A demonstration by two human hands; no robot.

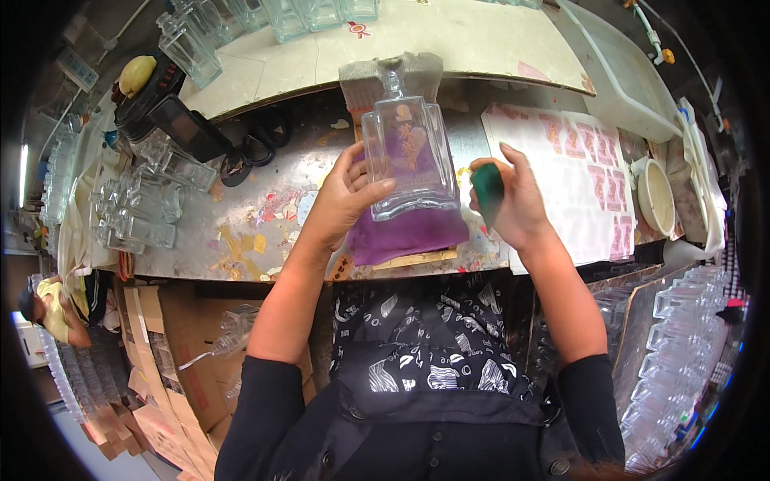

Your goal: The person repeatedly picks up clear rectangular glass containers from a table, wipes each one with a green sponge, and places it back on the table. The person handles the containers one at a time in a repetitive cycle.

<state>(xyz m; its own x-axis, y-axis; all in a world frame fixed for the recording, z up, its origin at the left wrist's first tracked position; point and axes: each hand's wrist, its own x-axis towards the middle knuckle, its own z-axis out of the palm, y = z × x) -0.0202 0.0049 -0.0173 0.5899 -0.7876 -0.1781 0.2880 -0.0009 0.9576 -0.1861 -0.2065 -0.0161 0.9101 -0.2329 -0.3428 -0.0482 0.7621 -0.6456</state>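
A clear glass bottle [415, 156] with lettering on its flat face lies on a purple cloth [403, 237], its neck pointing away from me. My left hand [352, 192] grips the bottle's left side, thumb over the lower face. To the right of the bottle, my right hand [511, 192] holds a small green squeegee-like piece [488, 187], blurred and apart from the glass. The bottle's neck rests against a grey padded block [358, 81]. Under the cloth, a wooden board edge [415, 258] shows.
Printed transfer sheets [559, 192] lie at right beside a white bowl [656, 197] and a plastic bin [631, 66]. Scissors [255, 150], a dark stand [186, 126] and several glass bottles [141, 204] occupy the left. More bottles [189, 51] stand on the raised shelf. A person [57, 309] is far left.
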